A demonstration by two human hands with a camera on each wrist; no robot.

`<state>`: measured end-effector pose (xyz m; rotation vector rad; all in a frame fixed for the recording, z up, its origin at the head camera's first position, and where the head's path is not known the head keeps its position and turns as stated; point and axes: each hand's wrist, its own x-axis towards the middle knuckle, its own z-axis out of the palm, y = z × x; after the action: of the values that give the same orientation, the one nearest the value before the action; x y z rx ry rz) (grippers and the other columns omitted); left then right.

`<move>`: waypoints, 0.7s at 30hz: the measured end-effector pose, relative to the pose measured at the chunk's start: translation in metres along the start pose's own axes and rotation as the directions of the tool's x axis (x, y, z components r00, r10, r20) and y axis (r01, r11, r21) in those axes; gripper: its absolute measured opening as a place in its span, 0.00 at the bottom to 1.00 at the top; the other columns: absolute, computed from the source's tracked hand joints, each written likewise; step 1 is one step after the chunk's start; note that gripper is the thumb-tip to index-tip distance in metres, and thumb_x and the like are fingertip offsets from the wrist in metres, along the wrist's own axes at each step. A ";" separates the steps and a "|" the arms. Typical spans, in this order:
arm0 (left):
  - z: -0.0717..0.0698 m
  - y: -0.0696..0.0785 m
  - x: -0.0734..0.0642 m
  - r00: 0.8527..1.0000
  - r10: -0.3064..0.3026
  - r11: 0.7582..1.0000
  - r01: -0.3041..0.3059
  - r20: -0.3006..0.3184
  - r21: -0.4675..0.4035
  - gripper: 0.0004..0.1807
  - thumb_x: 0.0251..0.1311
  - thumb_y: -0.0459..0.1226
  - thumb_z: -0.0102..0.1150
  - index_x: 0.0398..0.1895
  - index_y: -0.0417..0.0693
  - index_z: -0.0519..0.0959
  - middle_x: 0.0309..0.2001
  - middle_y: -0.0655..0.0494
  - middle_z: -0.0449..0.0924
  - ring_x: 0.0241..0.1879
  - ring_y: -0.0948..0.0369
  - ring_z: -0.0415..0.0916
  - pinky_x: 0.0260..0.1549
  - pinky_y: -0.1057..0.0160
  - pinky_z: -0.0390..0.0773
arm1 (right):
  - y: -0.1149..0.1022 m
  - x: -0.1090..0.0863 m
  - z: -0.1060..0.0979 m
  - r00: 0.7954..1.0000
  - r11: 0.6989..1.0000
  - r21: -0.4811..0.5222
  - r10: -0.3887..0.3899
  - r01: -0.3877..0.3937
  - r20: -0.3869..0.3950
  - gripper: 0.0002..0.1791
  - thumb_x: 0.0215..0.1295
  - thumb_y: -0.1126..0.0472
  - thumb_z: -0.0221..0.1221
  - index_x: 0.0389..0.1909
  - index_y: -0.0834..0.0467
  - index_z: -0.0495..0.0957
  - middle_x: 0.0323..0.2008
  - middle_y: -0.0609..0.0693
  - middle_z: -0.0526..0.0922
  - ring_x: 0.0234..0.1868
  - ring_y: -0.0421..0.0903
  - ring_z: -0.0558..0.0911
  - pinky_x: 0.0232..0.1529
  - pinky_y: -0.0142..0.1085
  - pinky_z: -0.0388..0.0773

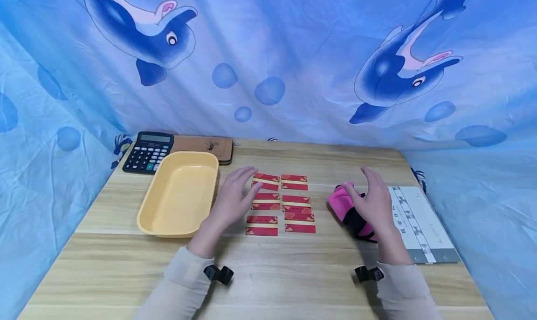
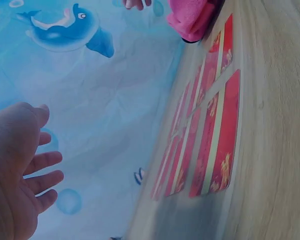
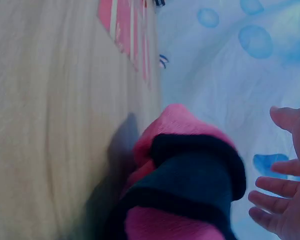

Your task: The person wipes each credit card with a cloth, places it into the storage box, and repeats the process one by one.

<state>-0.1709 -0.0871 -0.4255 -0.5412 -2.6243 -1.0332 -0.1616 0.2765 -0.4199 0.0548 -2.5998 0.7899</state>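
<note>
Several red and gold cards (image 1: 294, 203) lie in two columns in the middle of the table. My left hand (image 1: 233, 194) hovers by the left column, fingers relaxed and holding nothing; in the left wrist view the hand (image 2: 25, 170) is apart from the cards (image 2: 220, 140). On the other side, my right hand (image 1: 373, 201) hangs over a rolled pink and black cloth item (image 1: 341, 203), partly covering it. The right wrist view shows that hand (image 3: 290, 185) with loose fingers, a gap between it and the pink and black cloth (image 3: 190, 170).
A yellow plastic tray (image 1: 144, 213) stands left of the cards. Behind it are a black calculator (image 1: 148, 152) and a brown wallet-like case (image 1: 203, 144). At the right edge lies a white and grey book (image 1: 423, 222). A blue dolphin-print curtain (image 1: 302, 54) surrounds the wooden table (image 1: 268, 282).
</note>
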 end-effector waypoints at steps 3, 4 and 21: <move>0.011 -0.002 0.007 1.000 -0.009 1.000 0.010 0.022 -0.014 0.25 0.73 0.46 0.57 0.67 0.43 0.74 0.68 0.43 0.72 0.69 0.47 0.66 0.71 0.45 0.66 | 0.009 0.000 0.005 0.999 0.999 -0.002 0.035 -0.035 0.025 0.37 0.67 0.51 0.66 0.67 0.72 0.69 0.65 0.71 0.71 0.66 0.70 0.69 0.65 0.66 0.67; 0.015 -0.003 0.010 0.999 -0.020 1.000 0.021 0.029 -0.022 0.25 0.73 0.46 0.58 0.67 0.43 0.74 0.68 0.43 0.72 0.69 0.47 0.66 0.71 0.45 0.66 | 0.012 -0.001 0.007 0.997 0.998 -0.006 0.056 -0.056 0.044 0.38 0.67 0.49 0.66 0.66 0.72 0.68 0.65 0.72 0.70 0.67 0.70 0.68 0.65 0.66 0.67; 0.065 -0.058 0.033 0.973 -0.216 0.966 0.225 0.078 -0.125 0.26 0.71 0.42 0.61 0.67 0.40 0.74 0.68 0.43 0.71 0.70 0.46 0.64 0.73 0.45 0.61 | 0.032 -0.006 0.037 0.888 0.949 -0.086 0.313 -0.302 0.336 0.56 0.58 0.23 0.58 0.72 0.64 0.62 0.60 0.65 0.73 0.55 0.61 0.74 0.53 0.57 0.79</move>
<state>-0.2325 -0.0730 -0.4941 -0.3188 -2.7332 -1.2856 -0.1756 0.2832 -0.4668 -0.2593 -3.0027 0.9179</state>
